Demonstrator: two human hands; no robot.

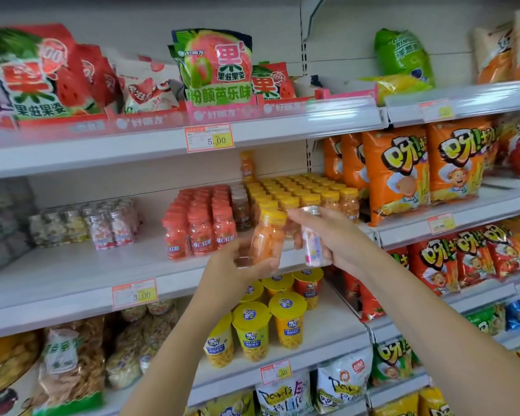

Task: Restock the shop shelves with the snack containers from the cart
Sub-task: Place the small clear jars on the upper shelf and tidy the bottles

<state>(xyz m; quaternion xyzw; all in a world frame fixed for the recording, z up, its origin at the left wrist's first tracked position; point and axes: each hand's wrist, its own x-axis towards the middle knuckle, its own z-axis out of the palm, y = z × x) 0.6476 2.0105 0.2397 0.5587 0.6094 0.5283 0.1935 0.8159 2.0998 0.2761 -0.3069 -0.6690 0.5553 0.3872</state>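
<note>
My left hand [231, 268] grips an orange candy bottle with a yellow cap [267, 238], held upright in front of the middle shelf [81, 274]. My right hand [336, 238] holds a clear bottle of pink and white candy [312, 244], tilted slightly, its forefinger stretched toward the yellow cap. Behind them on the shelf stand rows of yellow-capped bottles [306, 193], red-capped bottles [201, 220] and clear-capped bottles [102, 220]. The cart is out of sight.
Fruit gummy bags [213, 64] fill the upper shelf. Orange crisp bags [418, 169] stand to the right. Yellow-lidded snack cups [270, 319] sit on the lower shelf under my hands. Bare shelf surface lies between the clear-capped and red-capped bottles.
</note>
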